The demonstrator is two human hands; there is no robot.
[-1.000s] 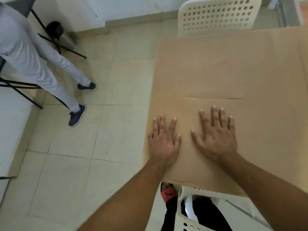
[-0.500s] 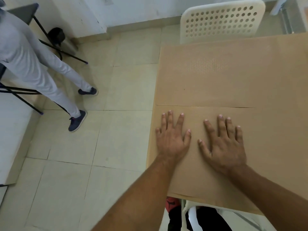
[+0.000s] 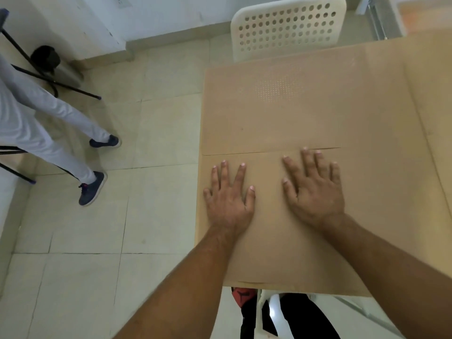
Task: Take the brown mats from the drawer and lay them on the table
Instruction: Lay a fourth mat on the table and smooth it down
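Observation:
Brown mats cover the table. The near brown mat [image 3: 281,253] lies flat along the table's front edge, and a far brown mat [image 3: 293,113] lies beyond it, the two meeting at a thin seam. My left hand [image 3: 228,204] rests palm down with fingers spread near the near mat's left edge. My right hand [image 3: 314,192] presses flat beside it, its fingertips reaching the seam. Neither hand holds anything. More brown mat [image 3: 430,99] shows at the right. No drawer is in view.
A white perforated chair [image 3: 288,25] stands at the table's far side. Another person's legs [image 3: 61,133] in light trousers and dark shoes stand on the tiled floor at left, beside black metal chair legs [image 3: 56,81]. A white chair [image 3: 274,314] sits under the table's near edge.
Both hands have slid forward over the near mat toward the seam, spreading a little further apart. The person at left has shifted slightly.

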